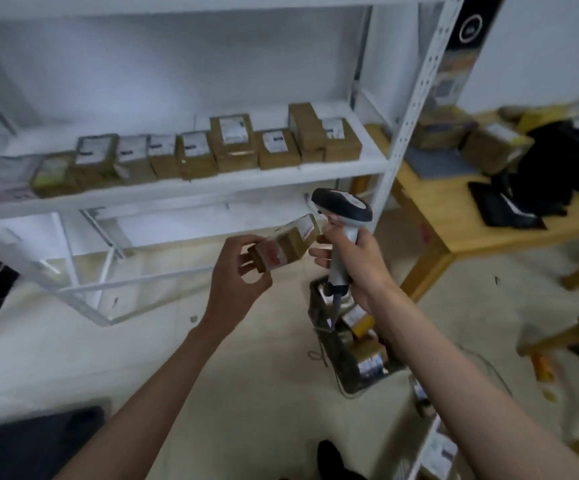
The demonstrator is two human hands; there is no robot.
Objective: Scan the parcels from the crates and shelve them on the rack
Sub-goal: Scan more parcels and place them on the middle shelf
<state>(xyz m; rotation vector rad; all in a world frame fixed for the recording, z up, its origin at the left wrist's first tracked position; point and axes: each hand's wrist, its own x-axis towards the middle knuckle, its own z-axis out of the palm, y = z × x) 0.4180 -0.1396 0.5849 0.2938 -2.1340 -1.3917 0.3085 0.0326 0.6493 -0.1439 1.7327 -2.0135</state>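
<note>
Left hand (236, 282) pinches the parcel (286, 247), its long axis slanting up-right toward the scanner (345, 220) gripped just beside it in the right hand (357, 265).

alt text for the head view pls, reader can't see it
A person's left hand holds a small brown parcel up to a handheld scanner gripped in the right hand. Behind stands a white rack with a row of labelled parcels; a crate of parcels sits on the floor below.
</note>
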